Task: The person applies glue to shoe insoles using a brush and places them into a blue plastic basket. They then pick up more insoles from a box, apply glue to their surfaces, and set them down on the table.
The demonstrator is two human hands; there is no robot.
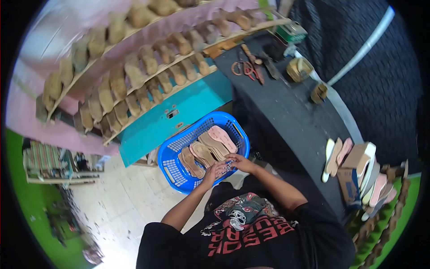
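Observation:
A blue plastic basket [166, 154] stands in front of me, holding several stacks of tan insoles [202, 154] and a pink insole [222, 138] at the far side. Over its near side, my left hand [215, 171] is beside the front end of the stacks, fingers extended and apart. Close to it, my right hand [240, 163] reaches in from the right with its fingers spread, near the ends of the insoles. I see nothing held in either hand. Whether the fingertips touch the insoles is not clear.
Shelves of brown shoe lasts [132, 69] rise at the back left above a turquoise panel [183, 114]. On the dark table [277, 103] lie red-handled scissors [244, 68], other tools and a roll of tape [299, 69]. More insoles [335, 157] and a cardboard box [351, 175] sit at right.

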